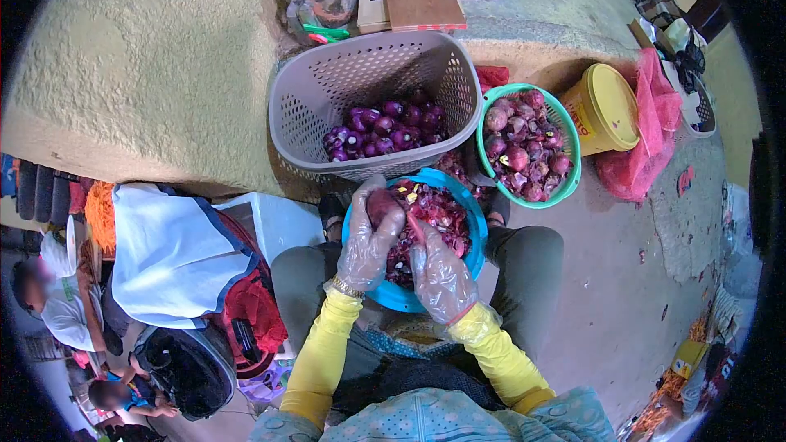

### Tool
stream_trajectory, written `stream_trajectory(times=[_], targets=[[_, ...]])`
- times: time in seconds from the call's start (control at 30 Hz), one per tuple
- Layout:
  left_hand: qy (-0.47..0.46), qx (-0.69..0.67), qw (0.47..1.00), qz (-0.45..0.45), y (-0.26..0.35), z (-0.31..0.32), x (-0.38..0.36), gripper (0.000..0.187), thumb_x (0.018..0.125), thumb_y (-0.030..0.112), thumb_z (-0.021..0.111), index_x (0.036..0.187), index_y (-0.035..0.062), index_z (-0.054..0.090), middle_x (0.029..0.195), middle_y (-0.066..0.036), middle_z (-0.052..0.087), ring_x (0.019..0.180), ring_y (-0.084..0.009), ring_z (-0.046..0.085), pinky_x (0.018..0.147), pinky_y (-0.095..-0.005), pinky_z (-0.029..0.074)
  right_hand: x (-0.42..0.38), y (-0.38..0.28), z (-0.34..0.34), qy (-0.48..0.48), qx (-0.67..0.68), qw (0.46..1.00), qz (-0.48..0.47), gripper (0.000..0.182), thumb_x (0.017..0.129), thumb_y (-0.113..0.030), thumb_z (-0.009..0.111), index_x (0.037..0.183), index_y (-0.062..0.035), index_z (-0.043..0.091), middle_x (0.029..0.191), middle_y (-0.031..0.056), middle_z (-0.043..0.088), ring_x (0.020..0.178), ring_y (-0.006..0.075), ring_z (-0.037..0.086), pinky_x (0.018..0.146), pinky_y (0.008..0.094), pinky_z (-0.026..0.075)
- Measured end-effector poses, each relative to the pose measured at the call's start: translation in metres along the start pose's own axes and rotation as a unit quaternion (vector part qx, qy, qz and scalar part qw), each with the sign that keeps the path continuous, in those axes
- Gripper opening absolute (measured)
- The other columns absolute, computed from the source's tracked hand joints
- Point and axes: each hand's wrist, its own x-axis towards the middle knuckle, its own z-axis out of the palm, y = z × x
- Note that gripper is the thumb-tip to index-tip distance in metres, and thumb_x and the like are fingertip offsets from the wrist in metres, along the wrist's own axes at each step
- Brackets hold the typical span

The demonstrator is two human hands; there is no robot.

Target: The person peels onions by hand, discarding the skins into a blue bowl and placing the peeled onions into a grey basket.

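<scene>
We are curling our left hand [367, 247] around an onion [381, 206] and, beside it, gripping a slim reddish object [416, 227] in our right hand [444, 280]; a blue basin [478, 237] of peels [442, 217] is sitting beneath them, a grey basket [296, 127] beyond.

L arm [322, 356] in from 7 o'clock, R arm [503, 356] from 5. L hand [363, 252] curled, fingers twd 12; R hand [447, 278] clenched, aimed approx 11.
</scene>
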Motion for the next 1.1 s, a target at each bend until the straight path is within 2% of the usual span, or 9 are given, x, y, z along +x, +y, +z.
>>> stream_trajectory(times=[0.07,0.13,0.33,0.5,0.63,0.73,0.83,1.03,1.1], targets=[[0.006,-0.001,0.996,0.085,0.005,0.003,-0.001,0.069,0.091,0.032,0.078,0.143,-0.0004,0.045,0.133,-0.015,0.056,0.122,-0.0238,0.056,0.109,-0.0389,0.043,0.002,-0.004,-0.006,0.001,0.017,1.000,-0.002,0.040,0.105,-0.019,0.053,0.140,-0.0007,0.052,0.104,0.0310,0.069,0.094,0.0477,0.069,0.081,0.0531,0.054],[-0.017,-0.014,0.997,0.077,0.004,-0.003,0.003,0.080,0.086,0.031,0.085,0.146,-0.0005,0.042,0.137,-0.015,0.054,0.126,-0.0245,0.054,0.111,-0.0394,0.042,0.003,-0.007,-0.011,0.002,0.033,0.999,-0.004,0.039,0.105,-0.019,0.053,0.140,-0.0002,0.053,0.103,0.0309,0.069,0.094,0.0479,0.069,0.081,0.0531,0.054],[-0.037,0.041,0.998,0.039,0.001,-0.009,0.000,0.065,0.088,0.028,0.082,0.136,-0.0007,0.050,0.134,-0.017,0.057,0.119,-0.0257,0.059,0.105,-0.0393,0.047,-0.004,0.002,-0.002,-0.010,0.030,0.999,-0.008,0.040,0.106,-0.019,0.052,0.141,-0.0005,0.051,0.105,0.0300,0.069,0.096,0.0478,0.068,0.083,0.0533,0.054],[-0.006,0.042,0.999,0.000,-0.003,-0.003,-0.005,0.049,0.095,0.036,0.072,0.124,-0.0016,0.059,0.111,-0.015,0.066,0.100,-0.0245,0.065,0.093,-0.0362,0.051,-0.011,0.010,0.004,-0.004,0.027,0.999,-0.022,0.042,0.106,-0.019,0.052,0.143,-0.0009,0.050,0.112,0.0307,0.068,0.099,0.0481,0.067,0.086,0.0523,0.054],[0.006,0.046,0.998,-0.049,0.005,-0.001,-0.007,0.046,0.098,0.037,0.068,0.122,-0.0012,0.061,0.106,-0.012,0.067,0.098,-0.0214,0.064,0.091,-0.0351,0.051,-0.007,-0.002,-0.002,-0.042,0.015,0.999,0.031,0.042,0.105,-0.018,0.051,0.144,-0.0016,0.050,0.114,0.0311,0.067,0.103,0.0485,0.066,0.088,0.0519,0.054],[0.013,-0.007,0.997,-0.074,0.004,0.004,-0.009,0.046,0.101,0.041,0.062,0.124,0.0016,0.060,0.106,-0.007,0.066,0.094,-0.0170,0.060,0.086,-0.0333,0.050,-0.004,0.004,0.003,-0.043,0.006,0.998,0.041,0.041,0.105,-0.018,0.051,0.143,-0.0019,0.050,0.114,0.0314,0.067,0.103,0.0484,0.066,0.088,0.0520,0.054],[0.018,-0.040,0.996,-0.071,-0.004,0.000,-0.005,0.046,0.101,0.044,0.063,0.122,0.0031,0.061,0.104,-0.003,0.065,0.083,-0.0106,0.057,0.072,-0.0268,0.048,-0.008,0.010,0.009,0.000,0.010,1.000,-0.023,0.044,0.104,-0.019,0.053,0.147,-0.0093,0.049,0.109,0.0298,0.069,0.090,0.0478,0.069,0.077,0.0554,0.056],[0.000,-0.048,0.994,-0.101,0.005,0.001,-0.005,0.044,0.101,0.044,0.062,0.121,0.0050,0.062,0.095,0.002,0.062,0.071,-0.0049,0.047,0.062,-0.0218,0.039,-0.006,0.013,0.009,0.000,0.004,1.000,-0.006,0.044,0.103,-0.019,0.055,0.145,-0.0061,0.050,0.109,0.0298,0.069,0.096,0.0480,0.069,0.079,0.0559,0.056],[-0.002,-0.032,0.997,-0.074,0.001,0.000,-0.005,0.043,0.101,0.045,0.061,0.119,0.0060,0.063,0.094,0.003,0.061,0.070,-0.0048,0.046,0.061,-0.0215,0.039,-0.001,0.004,0.002,-0.073,0.019,0.995,0.069,0.041,0.105,-0.019,0.051,0.142,-0.0010,0.052,0.115,0.0312,0.067,0.104,0.0476,0.067,0.090,0.0511,0.053]])
